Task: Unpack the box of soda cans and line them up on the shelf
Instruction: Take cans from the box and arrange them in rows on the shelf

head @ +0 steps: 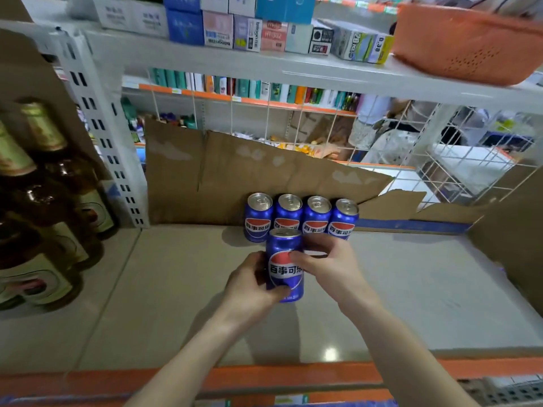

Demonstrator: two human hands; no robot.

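- Shelf (411,289): beige, flat, orange front edge; torn cardboard sheet (235,177) stands upright along the rear against a white wire grid (458,160).
- Rear row (302,215): 4 blue soda cans, upright, side by side, touching or nearly so, backs to the cardboard, logos facing fwd.
- Held can (285,265): 5th blue can, upright, just in front of the row, approx. in line w/ the 2nd can from the left. Cannot tell if its base rests on the shelf or sits slightly above it.
- Left hand (252,283): wrapped round the can's left side and lower body; thumb across the lower front, fingers curled behind. Firm grip.
- Right hand (326,265): on the can's right side, upper half; thumb tip on the front by the logo, fingers curled toward the rear. Behind them a silver can top (316,253) shows; whether the fingers hold that one too, cannot tell.
- Left of the shelf upright: brown glass bottles (53,201), gold foil necks, standing in rows.
- Shelf above: small boxed goods (249,33) in a row; orange perforated basket (467,42) at right.
- Bkgd, through the grid: further shelving w/ goods, blurred.
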